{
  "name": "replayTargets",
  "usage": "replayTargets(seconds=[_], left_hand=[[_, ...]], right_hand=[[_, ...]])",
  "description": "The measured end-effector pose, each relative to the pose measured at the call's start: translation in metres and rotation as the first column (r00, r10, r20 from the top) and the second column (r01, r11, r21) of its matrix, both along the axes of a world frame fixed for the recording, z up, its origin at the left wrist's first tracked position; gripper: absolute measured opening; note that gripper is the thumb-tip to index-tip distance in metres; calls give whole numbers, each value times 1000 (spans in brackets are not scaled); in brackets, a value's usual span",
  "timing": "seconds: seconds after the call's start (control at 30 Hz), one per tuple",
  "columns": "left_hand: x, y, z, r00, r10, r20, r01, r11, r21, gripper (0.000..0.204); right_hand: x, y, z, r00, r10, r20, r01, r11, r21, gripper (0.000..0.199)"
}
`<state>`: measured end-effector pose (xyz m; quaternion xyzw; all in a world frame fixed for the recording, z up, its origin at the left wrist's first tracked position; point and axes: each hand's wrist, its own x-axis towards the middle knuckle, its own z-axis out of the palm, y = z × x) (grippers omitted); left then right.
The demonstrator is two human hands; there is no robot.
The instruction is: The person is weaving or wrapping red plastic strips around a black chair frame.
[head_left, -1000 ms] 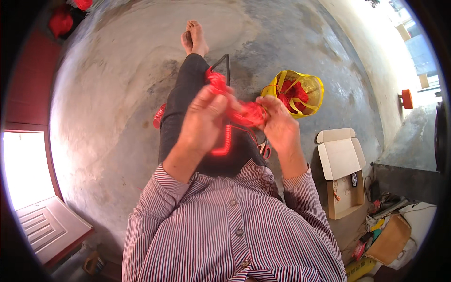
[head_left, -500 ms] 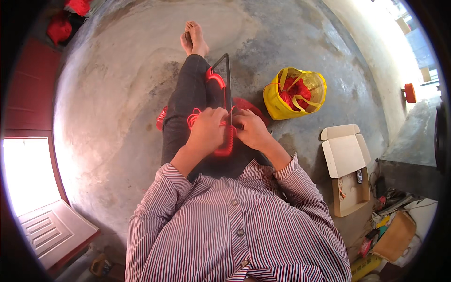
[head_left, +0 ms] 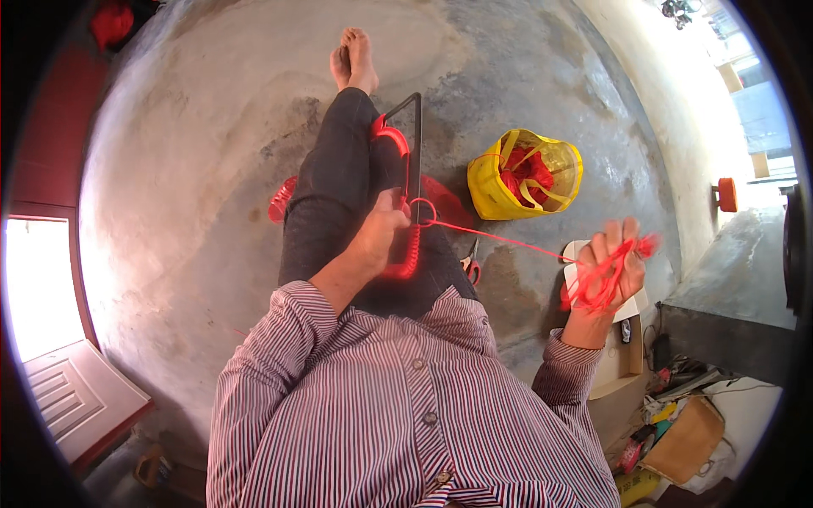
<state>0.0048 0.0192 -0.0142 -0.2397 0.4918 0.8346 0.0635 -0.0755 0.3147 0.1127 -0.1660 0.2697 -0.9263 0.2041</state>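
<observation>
On my lap rests a black metal frame (head_left: 417, 144), bent to a squared shape, with red cord wound in tight coils (head_left: 413, 250) along its near part. My left hand (head_left: 378, 234) is closed around the frame just left of those coils; its fingertips are partly hidden. From a loose loop at the frame, a red cord (head_left: 508, 240) stretches taut to the right. Out there my right hand (head_left: 628, 273) is raised and closed on a bundle of the same cord, blurred by motion. A curved red-wrapped piece (head_left: 391, 135) lies against my thigh at the frame's far end.
A yellow bag (head_left: 491, 190) holding red cord (head_left: 527, 176) stands on the floor to the right. Scissors (head_left: 473, 267) lie beside my right thigh. An opened cardboard box (head_left: 628, 372) sits under my right arm, near clutter (head_left: 688, 432) by the wall.
My right hand has swung from the frame far out to the right, drawing the cord taut. My left hand stays at the frame. The scissors have come into sight.
</observation>
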Motion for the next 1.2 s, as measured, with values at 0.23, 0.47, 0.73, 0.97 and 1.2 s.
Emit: replayTargets(seconds=[0.23, 0.47, 0.73, 0.97, 1.2], left_hand=[[1, 7, 4, 1000, 9, 13, -10, 1000, 23, 66], [1, 3, -5, 1000, 21, 9, -22, 999, 28, 64], [-5, 6, 0, 997, 63, 49, -66, 996, 62, 63], [9, 20, 67, 869, -366, -331, -195, 361, -912, 37], [0, -21, 17, 991, -5, 131, 76, 836, -544, 11]], right_hand=[[11, -81, -66, 986, -150, -70, 147, 595, 790, 30], [29, -123, -69, 988, 115, -105, 11, 619, 785, 17], [60, -109, -4, 969, 237, 77, -239, 800, 550, 20], [37, -100, 14, 976, 215, -41, -179, 890, 419, 21], [1, -109, -58, 566, 552, -612, 550, 300, 779, 19]])
